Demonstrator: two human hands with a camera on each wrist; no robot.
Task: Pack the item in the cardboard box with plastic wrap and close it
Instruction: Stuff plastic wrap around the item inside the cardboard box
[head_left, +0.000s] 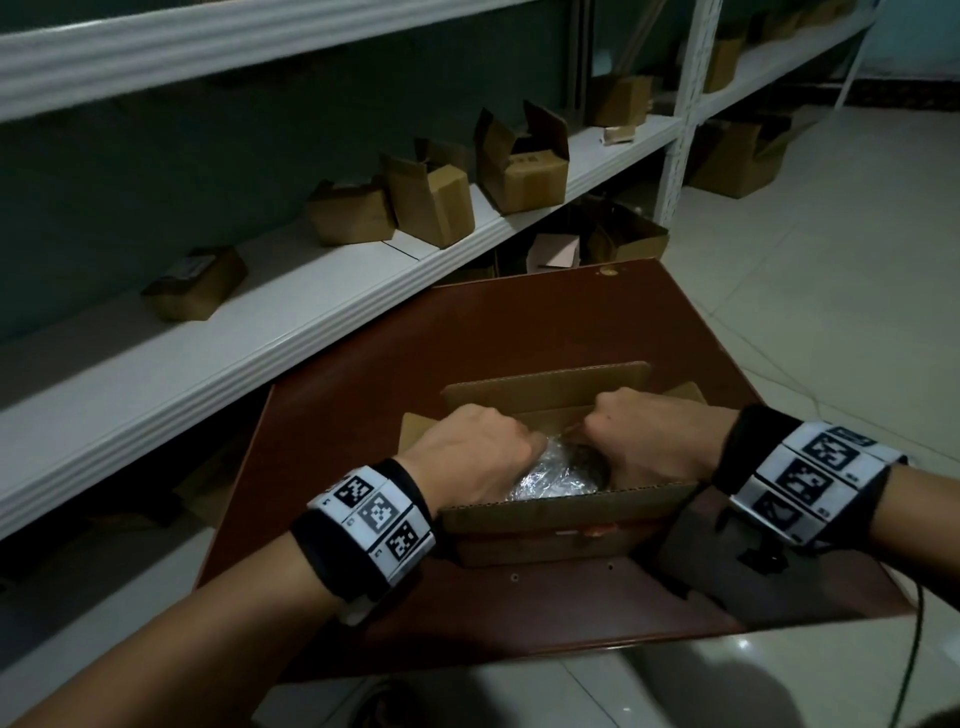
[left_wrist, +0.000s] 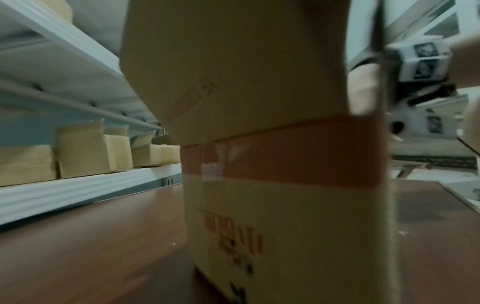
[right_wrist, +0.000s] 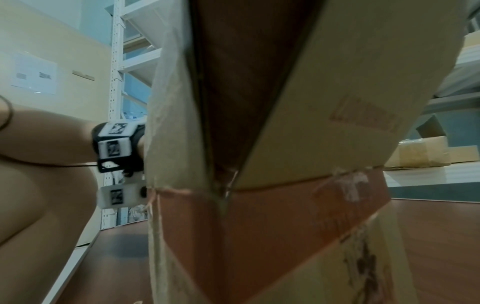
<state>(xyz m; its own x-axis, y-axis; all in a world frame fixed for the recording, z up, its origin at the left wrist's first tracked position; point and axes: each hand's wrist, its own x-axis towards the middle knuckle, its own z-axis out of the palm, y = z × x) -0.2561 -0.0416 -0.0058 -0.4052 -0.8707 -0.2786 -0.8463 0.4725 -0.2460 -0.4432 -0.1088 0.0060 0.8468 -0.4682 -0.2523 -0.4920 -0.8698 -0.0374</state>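
Observation:
An open cardboard box (head_left: 571, 514) stands on the red-brown table (head_left: 363, 415), its flaps up. Inside lies a dark item in shiny plastic wrap (head_left: 558, 475). My left hand (head_left: 475, 449) reaches into the box from the left, fingers curled down onto the wrapped item. My right hand (head_left: 644, 441) is balled like a fist on its right side and grips the wrap. Both sets of fingertips are hidden in the box. The left wrist view shows only the box's outer wall (left_wrist: 285, 226) with a brown tape band. The right wrist view shows a box corner (right_wrist: 285, 246).
A long white shelf (head_left: 260, 338) runs along the left with several small cardboard boxes (head_left: 431, 197) on it. More boxes sit under the shelf and at the far right on the tiled floor (head_left: 831, 312). A black cable (head_left: 914, 649) hangs by the table's right edge.

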